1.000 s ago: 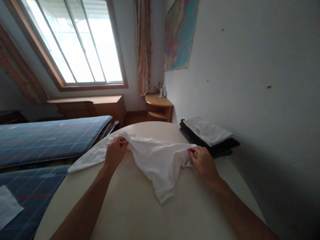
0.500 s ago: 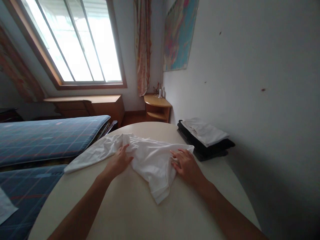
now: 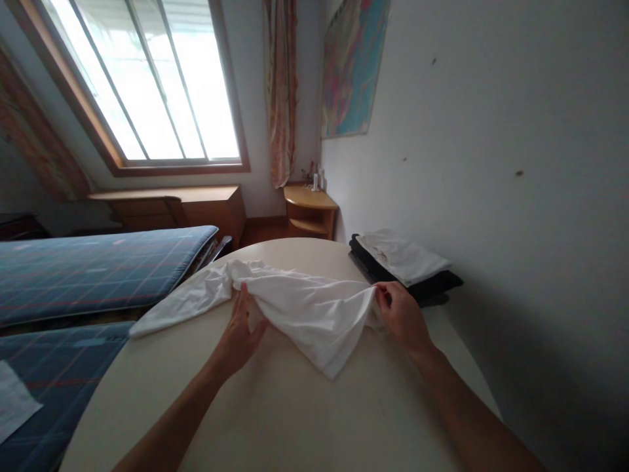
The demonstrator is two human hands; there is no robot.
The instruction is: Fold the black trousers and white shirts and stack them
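Note:
A crumpled white shirt lies across the round cream table, with what looks like a sleeve stretched out to the left. My right hand pinches the shirt's right corner between thumb and fingers, raising that side a little. The front part hangs down to a point towards me. At the shirt's near left edge my left hand rests with fingers stretched out and thumb apart, the fingertips touching the cloth.
A stack of folded dark clothes with a folded white garment on top sits at the table's right, by the wall. Left of the table are blue plaid mattresses, with a white cloth or sheet on the nearer one. Behind stands a corner shelf.
My right hand has moved right and closed on the shirt's corner, pulling the cloth out to the right. My left hand has slid slightly towards me. The shirt's front point has shifted right and back.

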